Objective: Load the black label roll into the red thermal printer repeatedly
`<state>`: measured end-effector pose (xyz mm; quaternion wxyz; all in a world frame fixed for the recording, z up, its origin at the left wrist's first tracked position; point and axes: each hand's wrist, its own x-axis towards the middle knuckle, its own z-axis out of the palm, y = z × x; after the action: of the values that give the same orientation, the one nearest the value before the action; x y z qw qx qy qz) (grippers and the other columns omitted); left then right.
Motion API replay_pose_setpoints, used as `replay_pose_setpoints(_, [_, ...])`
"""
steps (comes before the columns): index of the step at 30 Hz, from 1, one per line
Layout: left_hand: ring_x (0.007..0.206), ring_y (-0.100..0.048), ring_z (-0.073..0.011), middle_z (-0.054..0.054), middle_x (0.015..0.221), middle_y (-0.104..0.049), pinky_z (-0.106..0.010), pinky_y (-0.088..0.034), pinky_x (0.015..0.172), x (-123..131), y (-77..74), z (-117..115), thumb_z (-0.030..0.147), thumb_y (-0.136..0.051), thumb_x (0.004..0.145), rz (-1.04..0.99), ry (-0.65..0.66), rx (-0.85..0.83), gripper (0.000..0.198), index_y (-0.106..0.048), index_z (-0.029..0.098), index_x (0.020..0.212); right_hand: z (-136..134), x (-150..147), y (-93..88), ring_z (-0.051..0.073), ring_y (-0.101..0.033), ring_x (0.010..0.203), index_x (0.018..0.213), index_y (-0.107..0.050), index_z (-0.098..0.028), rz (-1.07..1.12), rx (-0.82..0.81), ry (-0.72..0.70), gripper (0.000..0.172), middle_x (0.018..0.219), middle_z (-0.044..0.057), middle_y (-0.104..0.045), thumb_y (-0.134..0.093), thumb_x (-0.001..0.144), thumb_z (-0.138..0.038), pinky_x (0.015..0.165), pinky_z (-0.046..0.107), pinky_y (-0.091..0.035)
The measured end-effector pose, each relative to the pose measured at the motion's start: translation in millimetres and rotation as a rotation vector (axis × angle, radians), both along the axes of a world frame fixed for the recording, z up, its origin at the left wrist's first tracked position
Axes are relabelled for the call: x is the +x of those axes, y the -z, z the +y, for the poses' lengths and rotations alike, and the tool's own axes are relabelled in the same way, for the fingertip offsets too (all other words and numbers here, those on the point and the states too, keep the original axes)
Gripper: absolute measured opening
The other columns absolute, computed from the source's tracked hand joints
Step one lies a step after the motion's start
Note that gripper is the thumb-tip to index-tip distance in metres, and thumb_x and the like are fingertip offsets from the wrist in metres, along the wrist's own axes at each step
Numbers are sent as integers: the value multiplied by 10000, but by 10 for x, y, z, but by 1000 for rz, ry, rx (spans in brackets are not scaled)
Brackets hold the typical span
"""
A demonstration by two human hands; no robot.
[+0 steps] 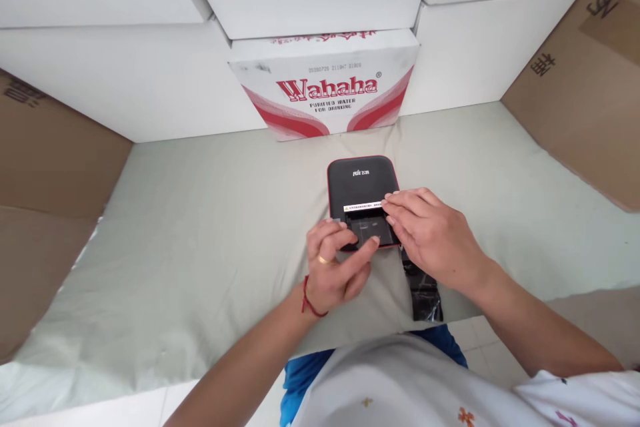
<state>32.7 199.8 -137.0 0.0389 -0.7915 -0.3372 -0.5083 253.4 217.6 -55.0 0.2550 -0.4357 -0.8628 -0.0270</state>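
A small black device (361,181) with a red edge and a white label strip lies flat on the pale green cloth. My left hand (336,265), with a ring and a red wrist string, curls round its near left corner, the thumb pressing on the top panel. Fingers together, my right hand (429,233) lies over the device's near right edge, its fingertips touching the label strip. A dark plastic wrapper (425,293) lies under my right wrist.
A Wahaha water carton (325,83) stands behind the device among stacked white boxes (150,80). Brown cardboard boxes flank the left (45,173) and right (585,87). The cloth-covered table (190,247) ends at my body.
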Motion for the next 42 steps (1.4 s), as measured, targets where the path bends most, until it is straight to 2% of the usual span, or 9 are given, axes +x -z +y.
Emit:
replay_pose_setpoints(3, [1229, -581, -269, -76, 1184, -621, -476, -510, 1115, -98, 16, 68, 208, -651, 986, -274, 46, -233, 496, -632, 314, 1471, -48, -6, 69, 287, -740, 1172, 1278, -783, -118, 129, -17, 13, 263, 1282, 137, -824, -632, 1064, -138, 1008, 464, -671])
replay_pose_setpoints(6, [1303, -580, -269, -65, 1325, -602, -502, -458, 1202, -193, 97, 206, 354, -652, 1024, -563, 50, -508, 454, -595, 364, 1475, -142, -29, 146, 292, -722, 1271, 1278, -778, -125, 242, -53, -116, 251, 1332, 147, -810, -666, 1055, -145, 1159, 531, -599])
replay_pose_setpoints(13, [1705, -265, -288, 25, 1742, -403, -507, -228, 1403, -245, 217, 500, 465, -868, 822, -843, 364, -923, 835, -465, 513, 1551, -378, -4, 318, 274, -714, 1324, 1345, -757, -165, 339, -27, -183, 351, 1315, 138, -821, -675, 1016, -76, 1158, 538, -606])
replay_pose_setpoints(18, [1759, -134, -277, 35, 1814, -318, -530, -156, 1433, -228, 276, 557, 487, -918, 784, -895, 476, -1004, 1054, -302, 568, 1636, -441, 23, 321, 277, -725, 1327, 1396, -742, -195, 318, -37, -182, 409, 1340, 130, -816, -654, 1017, -69, 1161, 562, -608])
replay_pose_setpoints(24, [1760, -124, -298, 7, 1844, -260, -546, -212, 1417, -217, 351, 582, 526, -937, 778, -898, 522, -1015, 1064, -320, 526, 1646, -328, 13, 153, 257, -780, 1187, 1288, -782, -227, 308, -75, -209, 300, 1259, 94, -842, -646, 1043, -122, 1097, 523, -645])
replay_pose_setpoints(28, [1681, -333, -329, -62, 1777, -399, -544, -289, 1385, -190, 347, 591, 547, -914, 796, -916, 551, -1006, 925, -461, 408, 1591, 6, -11, -98, 221, -795, 1152, 1201, -802, -215, 255, -196, -91, 239, 1322, 98, -822, -582, 1112, -241, 1011, 388, -647])
replay_pose_setpoints(32, [1618, -413, -321, -60, 1716, -474, -519, -320, 1361, -182, 350, 605, 537, -894, 813, -905, 580, -983, 826, -535, 368, 1538, 491, -196, -281, 266, -812, 1025, 1108, -823, -209, -91, -353, 51, 279, 1173, 86, -853, -549, 1102, -258, 872, 389, -618])
replay_pose_setpoints(36, [1622, -402, -327, -57, 1714, -470, -511, -318, 1357, -191, 367, 621, 563, -905, 789, -908, 576, -1000, 859, -533, 371, 1540, 830, -489, -240, 322, -808, 942, 1032, -833, -193, -408, -439, 142, 153, 1087, 146, -859, -694, 969, -190, 733, 384, -570])
replay_pose_setpoints(42, [1624, -399, -324, -49, 1701, -479, -505, -314, 1351, -191, 381, 634, 570, -906, 791, -895, 582, -985, 849, -528, 382, 1528, 891, -659, -152, 325, -801, 886, 971, -828, -191, -403, -441, 189, 93, 978, 174, -837, -741, 941, -203, 753, 393, -571])
